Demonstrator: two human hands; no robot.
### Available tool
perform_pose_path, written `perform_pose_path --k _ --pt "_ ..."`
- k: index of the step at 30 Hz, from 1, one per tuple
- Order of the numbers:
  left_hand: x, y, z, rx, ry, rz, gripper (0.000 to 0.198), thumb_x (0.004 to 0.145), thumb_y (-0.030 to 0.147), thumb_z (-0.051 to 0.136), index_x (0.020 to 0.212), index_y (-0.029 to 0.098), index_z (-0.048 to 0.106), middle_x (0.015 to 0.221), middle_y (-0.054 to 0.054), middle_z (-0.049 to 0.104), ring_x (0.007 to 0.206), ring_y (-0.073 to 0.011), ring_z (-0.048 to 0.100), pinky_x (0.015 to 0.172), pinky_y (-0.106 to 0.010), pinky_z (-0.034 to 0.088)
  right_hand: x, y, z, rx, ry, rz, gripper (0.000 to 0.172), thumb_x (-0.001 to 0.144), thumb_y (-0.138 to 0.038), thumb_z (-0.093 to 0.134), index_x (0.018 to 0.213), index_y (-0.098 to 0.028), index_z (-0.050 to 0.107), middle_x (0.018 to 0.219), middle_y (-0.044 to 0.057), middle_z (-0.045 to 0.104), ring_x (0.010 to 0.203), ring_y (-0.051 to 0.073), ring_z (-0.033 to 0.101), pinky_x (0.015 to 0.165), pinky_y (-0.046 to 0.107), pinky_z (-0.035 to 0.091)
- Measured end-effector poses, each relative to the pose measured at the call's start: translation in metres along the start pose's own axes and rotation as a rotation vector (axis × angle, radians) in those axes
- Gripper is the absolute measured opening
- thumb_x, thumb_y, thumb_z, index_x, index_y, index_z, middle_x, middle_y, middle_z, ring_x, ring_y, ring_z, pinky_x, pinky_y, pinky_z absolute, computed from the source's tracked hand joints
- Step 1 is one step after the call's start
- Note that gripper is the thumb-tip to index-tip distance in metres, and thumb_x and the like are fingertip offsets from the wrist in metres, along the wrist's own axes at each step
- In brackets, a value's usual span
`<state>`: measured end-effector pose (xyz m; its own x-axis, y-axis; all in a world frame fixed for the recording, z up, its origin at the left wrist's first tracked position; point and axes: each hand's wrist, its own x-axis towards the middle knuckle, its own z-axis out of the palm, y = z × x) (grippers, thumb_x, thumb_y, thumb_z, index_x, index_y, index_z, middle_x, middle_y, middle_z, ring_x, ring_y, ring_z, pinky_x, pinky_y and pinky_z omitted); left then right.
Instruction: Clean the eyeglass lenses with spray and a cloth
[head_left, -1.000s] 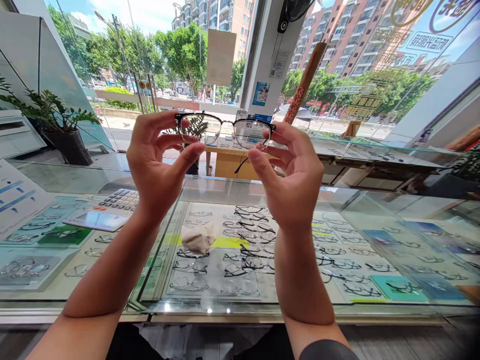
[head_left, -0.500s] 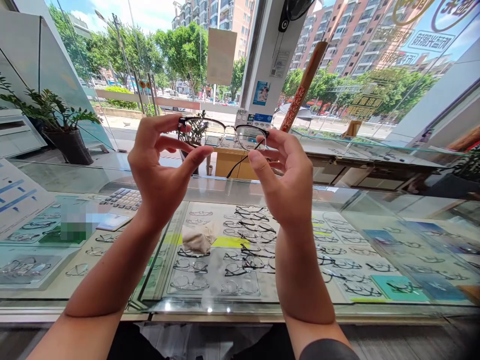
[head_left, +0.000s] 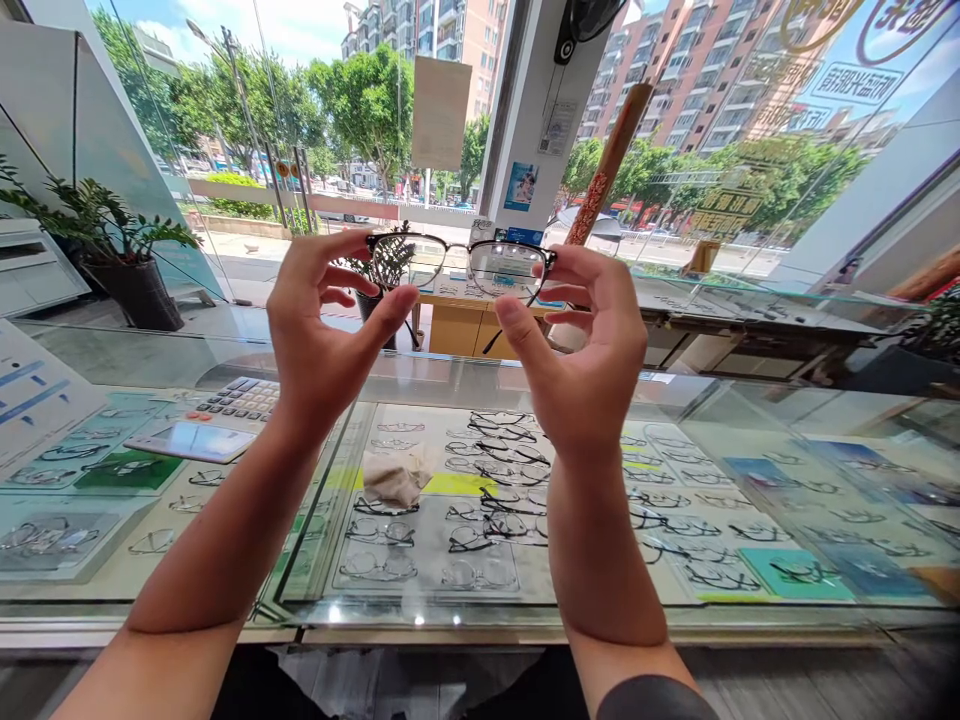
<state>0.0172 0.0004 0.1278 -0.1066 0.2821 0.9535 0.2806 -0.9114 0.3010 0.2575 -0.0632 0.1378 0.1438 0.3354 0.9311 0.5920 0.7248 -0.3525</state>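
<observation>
A pair of black-rimmed glasses (head_left: 459,262) is held up at chest height above a glass display counter (head_left: 675,400). My left hand (head_left: 319,335) pinches the left end of the frame between fingers and thumb. My right hand (head_left: 585,345) pinches the right end the same way. The lenses face me, and the temples hang down behind the fingers. A crumpled beige cloth (head_left: 397,475) lies on the counter glass below my hands.
Inside the counter lie several rows of spectacle frames (head_left: 502,490). A calculator (head_left: 240,398) and a phone (head_left: 191,440) rest on the glass at the left. A potted plant (head_left: 124,255) stands at the far left. Large windows look onto a street.
The glasses tipped toward flat half a second ago and now face me again. Both hands have shifted slightly to the right and kept their hold.
</observation>
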Motion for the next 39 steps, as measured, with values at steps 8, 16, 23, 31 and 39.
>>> perform_pose_path --k 8,16,23,31,39 --pt "0.0 -0.007 0.002 -0.011 0.01 0.03 0.07 0.081 0.067 0.096 0.14 0.039 0.07 0.135 -0.003 0.076 0.099 -0.0225 0.079 0.081 -0.038 0.069 0.001 -0.003 0.002 0.043 0.013 -0.025 0.051 0.094 -0.046 0.087 0.141 -0.038 0.067 0.145 0.005 0.073 0.131 0.034 0.072 0.102 0.055 0.067" --pt "-0.003 -0.007 0.008 0.067 0.044 0.091 0.075 0.086 0.066 0.093 0.15 0.04 0.062 0.147 -0.003 0.07 0.128 -0.0313 0.075 0.093 -0.049 0.069 0.0 0.0 0.005 -0.026 0.016 -0.08 0.051 0.098 -0.046 0.082 0.144 -0.038 0.063 0.149 0.006 0.071 0.134 0.035 0.071 0.107 0.058 0.067" --pt "-0.006 -0.01 0.011 0.068 0.035 0.096 0.074 0.093 0.068 0.085 0.155 0.048 0.051 0.157 -0.002 0.065 0.148 -0.0345 0.065 0.094 -0.054 0.071 -0.001 0.003 0.01 -0.094 0.004 -0.14 0.052 0.102 -0.047 0.076 0.15 -0.039 0.058 0.152 0.008 0.068 0.145 0.037 0.066 0.115 0.063 0.063" --pt "-0.01 -0.012 0.021 0.178 0.158 0.129 0.077 0.091 0.068 0.086 0.154 0.044 0.048 0.155 -0.006 0.061 0.148 -0.0366 0.063 0.105 -0.056 0.068 0.001 0.012 0.021 0.179 -0.047 -0.036 0.049 0.102 -0.043 0.07 0.149 -0.032 0.059 0.153 0.01 0.068 0.146 0.032 0.067 0.115 0.054 0.065" --pt "-0.012 -0.019 0.024 0.095 0.219 0.189 0.086 0.078 0.069 0.096 0.15 0.042 0.058 0.151 -0.009 0.06 0.148 -0.042 0.059 0.108 -0.061 0.063 0.004 0.017 0.026 0.277 -0.023 0.111 0.036 0.108 -0.05 0.062 0.139 -0.032 0.069 0.142 0.009 0.073 0.142 0.028 0.07 0.116 0.047 0.065"
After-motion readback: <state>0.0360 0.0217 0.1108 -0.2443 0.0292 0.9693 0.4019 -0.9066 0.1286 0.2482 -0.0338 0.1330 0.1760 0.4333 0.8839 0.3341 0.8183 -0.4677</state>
